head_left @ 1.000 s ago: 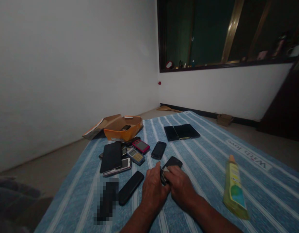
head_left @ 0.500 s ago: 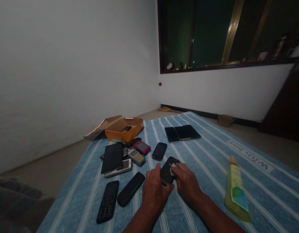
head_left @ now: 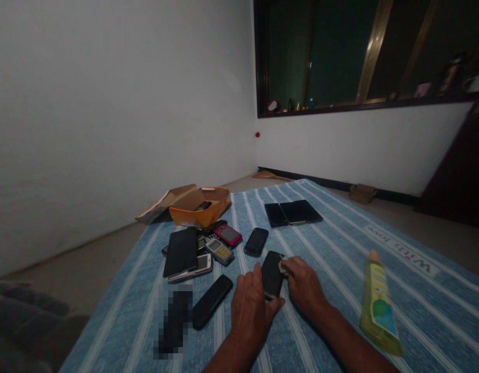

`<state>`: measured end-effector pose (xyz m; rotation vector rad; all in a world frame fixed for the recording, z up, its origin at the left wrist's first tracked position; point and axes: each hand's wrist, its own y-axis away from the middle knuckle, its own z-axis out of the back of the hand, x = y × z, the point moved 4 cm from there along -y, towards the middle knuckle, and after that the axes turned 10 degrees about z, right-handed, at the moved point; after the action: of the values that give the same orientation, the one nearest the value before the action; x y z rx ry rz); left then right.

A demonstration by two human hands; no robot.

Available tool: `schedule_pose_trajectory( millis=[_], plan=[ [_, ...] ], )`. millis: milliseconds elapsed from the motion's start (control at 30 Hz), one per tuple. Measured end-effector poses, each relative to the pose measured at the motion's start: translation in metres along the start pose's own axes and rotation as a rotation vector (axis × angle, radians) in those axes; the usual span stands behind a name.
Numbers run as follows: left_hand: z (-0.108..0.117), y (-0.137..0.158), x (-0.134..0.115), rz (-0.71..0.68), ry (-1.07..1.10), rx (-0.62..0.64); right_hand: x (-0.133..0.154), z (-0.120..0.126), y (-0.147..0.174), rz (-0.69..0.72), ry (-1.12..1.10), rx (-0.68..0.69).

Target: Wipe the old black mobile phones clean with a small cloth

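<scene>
A black mobile phone (head_left: 272,273) lies flat on the striped cloth, its dark surface up. My left hand (head_left: 251,301) holds it by the left side and lower edge between fingers and thumb. In a pinch, my right hand (head_left: 306,288) has a small white wipe (head_left: 282,266) at the phone's upper right edge; the fingers partly hide the wipe. Just beyond lies another dark phone (head_left: 256,242). Left of my left hand is a long black phone (head_left: 213,302), with a pixelated dark object (head_left: 174,324) beside it.
A blue striped cloth (head_left: 324,259) covers the surface. Several phones, including a pink one (head_left: 228,235), are heaped before an open orange box (head_left: 198,216). Dark phones (head_left: 277,215) lie in a row farther back. A yellow-green bottle (head_left: 379,311) is at right.
My right hand has shifted the wipe from the middle of the phone to its right edge. The phone sits slightly more upright in my left hand.
</scene>
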<state>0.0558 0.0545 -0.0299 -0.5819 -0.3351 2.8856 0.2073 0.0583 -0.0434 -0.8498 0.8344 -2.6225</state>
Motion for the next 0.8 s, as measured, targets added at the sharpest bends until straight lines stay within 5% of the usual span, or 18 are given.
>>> schedule_pose_trajectory(
  millis=[267,500,800],
  plan=[
    [-0.012,0.021,-0.013,-0.068,0.011,0.020,0.002,0.000,-0.003,0.011,-0.242,-0.105],
    [-0.031,0.050,-0.031,-0.348,0.160,0.115,-0.018,0.003,-0.011,-0.107,-0.503,-0.136],
    [0.011,0.001,-0.011,-0.394,0.259,0.040,-0.023,0.012,-0.013,-0.145,-0.520,-0.085]
  ],
)
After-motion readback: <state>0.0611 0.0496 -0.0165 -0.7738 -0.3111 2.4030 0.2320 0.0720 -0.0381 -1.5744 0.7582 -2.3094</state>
